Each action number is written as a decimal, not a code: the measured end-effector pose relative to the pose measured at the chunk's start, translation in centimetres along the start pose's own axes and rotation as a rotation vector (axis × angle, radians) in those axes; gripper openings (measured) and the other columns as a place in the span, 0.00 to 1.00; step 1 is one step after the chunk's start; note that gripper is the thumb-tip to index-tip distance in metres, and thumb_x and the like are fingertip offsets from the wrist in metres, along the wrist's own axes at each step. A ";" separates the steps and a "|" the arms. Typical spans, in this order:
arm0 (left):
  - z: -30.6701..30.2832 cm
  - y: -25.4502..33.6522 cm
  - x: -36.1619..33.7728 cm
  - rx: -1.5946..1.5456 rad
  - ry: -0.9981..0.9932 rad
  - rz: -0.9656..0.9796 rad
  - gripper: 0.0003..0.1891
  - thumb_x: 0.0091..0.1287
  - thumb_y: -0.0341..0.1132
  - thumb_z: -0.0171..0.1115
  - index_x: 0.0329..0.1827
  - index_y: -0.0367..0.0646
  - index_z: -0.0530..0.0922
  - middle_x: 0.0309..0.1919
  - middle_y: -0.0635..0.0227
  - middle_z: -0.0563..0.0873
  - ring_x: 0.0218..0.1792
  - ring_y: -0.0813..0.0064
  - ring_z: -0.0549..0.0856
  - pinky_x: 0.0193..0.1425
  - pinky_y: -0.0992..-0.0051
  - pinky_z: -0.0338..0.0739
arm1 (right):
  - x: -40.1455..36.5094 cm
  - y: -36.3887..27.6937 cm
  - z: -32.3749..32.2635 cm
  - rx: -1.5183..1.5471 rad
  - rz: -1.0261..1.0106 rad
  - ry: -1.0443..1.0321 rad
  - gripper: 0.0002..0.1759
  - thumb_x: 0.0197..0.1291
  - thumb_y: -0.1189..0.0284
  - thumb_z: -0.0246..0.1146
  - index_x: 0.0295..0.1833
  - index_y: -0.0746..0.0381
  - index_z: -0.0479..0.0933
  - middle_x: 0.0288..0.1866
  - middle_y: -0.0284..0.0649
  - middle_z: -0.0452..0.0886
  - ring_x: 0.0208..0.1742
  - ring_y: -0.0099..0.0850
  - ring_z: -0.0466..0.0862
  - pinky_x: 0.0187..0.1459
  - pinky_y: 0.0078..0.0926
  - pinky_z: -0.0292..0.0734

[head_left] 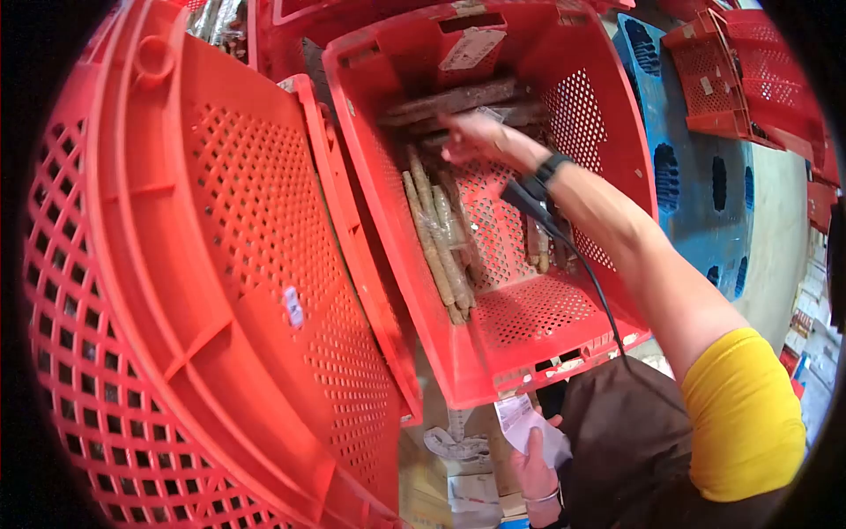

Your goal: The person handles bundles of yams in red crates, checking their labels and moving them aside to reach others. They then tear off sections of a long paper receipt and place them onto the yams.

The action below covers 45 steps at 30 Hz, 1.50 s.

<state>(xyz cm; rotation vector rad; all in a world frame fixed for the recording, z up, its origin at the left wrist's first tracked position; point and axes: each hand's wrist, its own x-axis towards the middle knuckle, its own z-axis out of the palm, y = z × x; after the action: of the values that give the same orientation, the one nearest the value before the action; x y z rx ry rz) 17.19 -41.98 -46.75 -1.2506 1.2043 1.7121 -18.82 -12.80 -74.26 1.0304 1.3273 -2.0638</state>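
Observation:
My right hand (476, 139) reaches deep into a red plastic crate (449, 353), over long brown roots (467, 99) lying across its far end. Motion smears its fingers, so I cannot tell whether they grip anything. More brown roots in clear plastic wrap (432, 238) lie lengthwise along the crate's left side, and a few shorter-looking ones (537, 247) rest at the right. Below the crate's near rim, my left hand (534, 472) is closed on a white paper slip (533, 432) with print on it.
A large red perforated crate (264, 203) stands close on the left. Blue plastic pallets (692, 189) and more red crates (705, 84) are at the right. A black cable (592, 273) runs from a dark device (527, 201) by my right wrist. Cardboard and papers (471, 489) lie below.

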 end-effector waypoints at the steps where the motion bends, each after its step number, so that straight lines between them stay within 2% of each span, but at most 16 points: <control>1: 0.6 0.7 -0.3 0.030 -0.040 0.035 0.19 0.74 0.31 0.51 0.66 0.32 0.70 0.53 0.51 0.82 0.51 0.60 0.85 0.55 0.64 0.79 | -2.4 1.7 0.2 -0.131 -0.111 0.023 0.25 0.69 0.52 0.60 0.26 0.60 0.71 0.24 0.38 0.79 0.33 0.31 0.85 0.36 0.28 0.81; 3: 1.1 1.6 -1.0 0.097 -0.083 0.070 0.20 0.74 0.27 0.50 0.66 0.29 0.70 0.57 0.54 0.82 0.54 0.62 0.84 0.58 0.65 0.79 | -9.6 5.6 1.3 -0.433 -0.389 -0.131 0.21 0.70 0.54 0.59 0.35 0.62 0.74 0.27 0.33 0.75 0.28 0.22 0.73 0.34 0.25 0.73; 6: 1.4 2.5 -1.8 0.120 -0.105 0.136 0.19 0.73 0.24 0.50 0.66 0.28 0.70 0.57 0.53 0.82 0.53 0.62 0.85 0.60 0.66 0.78 | -24.6 8.6 3.4 -0.441 -0.117 -0.749 0.14 0.70 0.62 0.62 0.47 0.62 0.78 0.39 0.29 0.81 0.42 0.19 0.79 0.47 0.25 0.77; 7: 1.2 3.1 -2.3 0.160 -0.100 0.159 0.19 0.72 0.23 0.50 0.66 0.28 0.71 0.56 0.52 0.83 0.52 0.63 0.85 0.60 0.66 0.78 | -27.9 9.6 3.9 -0.553 -0.160 -0.882 0.12 0.69 0.64 0.63 0.48 0.63 0.79 0.42 0.32 0.83 0.46 0.20 0.80 0.50 0.27 0.78; 8: 1.2 3.1 -2.5 0.116 -0.114 0.204 0.19 0.72 0.23 0.50 0.65 0.29 0.71 0.55 0.52 0.83 0.49 0.64 0.86 0.57 0.66 0.79 | -30.8 9.0 4.6 -0.664 -0.393 -0.838 0.13 0.67 0.64 0.64 0.49 0.63 0.80 0.45 0.38 0.85 0.50 0.27 0.83 0.52 0.31 0.78; 10: 0.6 2.7 -2.7 0.120 -0.148 0.238 0.19 0.72 0.23 0.50 0.65 0.30 0.71 0.54 0.53 0.84 0.47 0.65 0.87 0.55 0.67 0.80 | -30.7 7.5 4.6 -0.706 -0.483 -0.614 0.14 0.66 0.67 0.65 0.51 0.65 0.79 0.46 0.46 0.83 0.51 0.39 0.83 0.53 0.35 0.77; 13: -0.1 1.5 -2.7 0.113 -0.209 0.268 0.19 0.72 0.24 0.50 0.65 0.30 0.72 0.52 0.53 0.85 0.43 0.66 0.87 0.50 0.68 0.82 | -19.3 7.5 -0.1 -0.930 -0.747 0.005 0.21 0.65 0.57 0.63 0.53 0.63 0.78 0.48 0.50 0.82 0.52 0.48 0.81 0.54 0.41 0.77; 14: -0.4 0.9 -2.6 0.121 -0.186 0.224 0.19 0.72 0.23 0.50 0.65 0.30 0.72 0.51 0.53 0.85 0.43 0.66 0.87 0.50 0.68 0.82 | -14.7 6.7 -1.5 -1.204 -0.899 0.207 0.24 0.63 0.57 0.63 0.56 0.64 0.75 0.50 0.52 0.79 0.54 0.51 0.79 0.55 0.45 0.75; 19: -1.6 -0.6 -1.2 0.183 -0.010 0.079 0.18 0.73 0.25 0.51 0.64 0.28 0.72 0.52 0.51 0.84 0.45 0.66 0.86 0.54 0.68 0.79 | 0.5 0.7 -1.0 -1.419 -1.213 0.615 0.28 0.54 0.67 0.64 0.62 0.60 0.70 0.54 0.51 0.76 0.56 0.51 0.77 0.55 0.46 0.74; 24: 0.1 -1.3 0.9 -0.075 0.135 0.071 0.19 0.72 0.27 0.54 0.66 0.34 0.72 0.49 0.61 0.85 0.45 0.70 0.85 0.51 0.70 0.81 | 6.5 0.1 -0.2 -1.709 -1.152 0.656 0.29 0.54 0.67 0.61 0.64 0.58 0.69 0.53 0.46 0.76 0.54 0.48 0.77 0.53 0.42 0.75; 27: 0.8 -1.1 0.9 -0.034 0.040 0.076 0.17 0.73 0.28 0.52 0.61 0.27 0.73 0.49 0.50 0.85 0.42 0.64 0.86 0.52 0.66 0.80 | 5.8 0.9 0.8 -1.822 -1.140 0.728 0.26 0.56 0.67 0.58 0.62 0.54 0.70 0.51 0.44 0.76 0.52 0.45 0.77 0.51 0.43 0.75; 28: 2.0 -0.6 0.3 -0.059 0.082 0.135 0.20 0.73 0.28 0.55 0.67 0.35 0.70 0.49 0.62 0.84 0.46 0.69 0.85 0.49 0.72 0.81 | 5.9 0.6 0.9 -1.868 -1.116 0.768 0.25 0.56 0.67 0.58 0.62 0.52 0.71 0.50 0.44 0.76 0.52 0.45 0.77 0.50 0.43 0.75; 31: 2.2 -1.0 0.7 -0.082 0.117 0.131 0.21 0.73 0.29 0.55 0.68 0.35 0.69 0.50 0.62 0.84 0.45 0.70 0.85 0.48 0.72 0.81 | 7.6 -0.1 2.4 -1.840 -0.970 0.787 0.23 0.56 0.67 0.58 0.60 0.49 0.72 0.51 0.43 0.76 0.54 0.45 0.76 0.50 0.44 0.74; 37: 1.5 0.2 1.2 -0.037 0.094 0.130 0.22 0.73 0.30 0.56 0.69 0.36 0.68 0.50 0.60 0.84 0.44 0.70 0.85 0.49 0.72 0.80 | 4.6 -0.4 2.1 -1.891 -1.053 0.746 0.18 0.54 0.67 0.59 0.53 0.49 0.74 0.49 0.43 0.75 0.52 0.42 0.75 0.45 0.42 0.71; 40: 1.8 -0.2 1.2 -0.046 0.125 0.071 0.21 0.73 0.31 0.57 0.68 0.36 0.69 0.50 0.60 0.84 0.44 0.70 0.85 0.49 0.73 0.80 | 2.5 0.3 1.1 -1.963 -1.029 0.694 0.28 0.50 0.68 0.62 0.61 0.49 0.71 0.49 0.40 0.75 0.52 0.40 0.75 0.45 0.41 0.70; 45: 1.7 0.0 1.6 -0.041 0.060 0.132 0.22 0.73 0.30 0.57 0.68 0.36 0.69 0.53 0.60 0.82 0.47 0.69 0.84 0.50 0.71 0.80 | 4.9 -0.8 -0.2 -1.877 -0.840 0.728 0.29 0.56 0.67 0.59 0.66 0.48 0.70 0.54 0.44 0.75 0.56 0.42 0.75 0.49 0.42 0.70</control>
<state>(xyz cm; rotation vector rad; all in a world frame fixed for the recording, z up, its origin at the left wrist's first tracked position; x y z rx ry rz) 16.19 -40.34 -48.10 -1.2799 1.3187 1.8135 -22.30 -12.23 -77.82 0.1567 3.1407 0.1630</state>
